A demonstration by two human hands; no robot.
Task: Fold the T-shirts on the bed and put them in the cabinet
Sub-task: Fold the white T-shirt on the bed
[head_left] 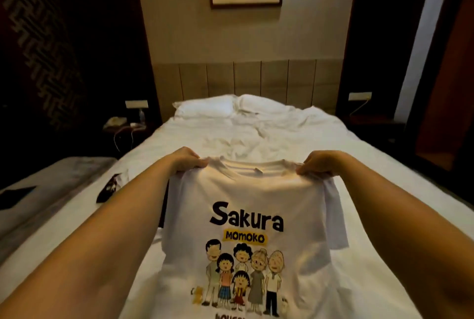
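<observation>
Two hands up: your left hand (188, 160) and right hand (314, 164) pinch white T-shirt (246, 216) at shoulders, print facing you, hem draped over bed (359, 164). Thin, light, floppy cloth; keep shoulder-seam grip. Wrinkled white sheet, pillows (205, 107) against headboard, dim room, cabinet not visible

Left hand (188, 160) and right hand (316, 166) pinch white T-shirt (243, 205) shoulders above bed (256, 133).

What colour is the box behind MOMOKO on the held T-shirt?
Yellow, with black lettering, on the white T-shirt; seen in the head view.
</observation>
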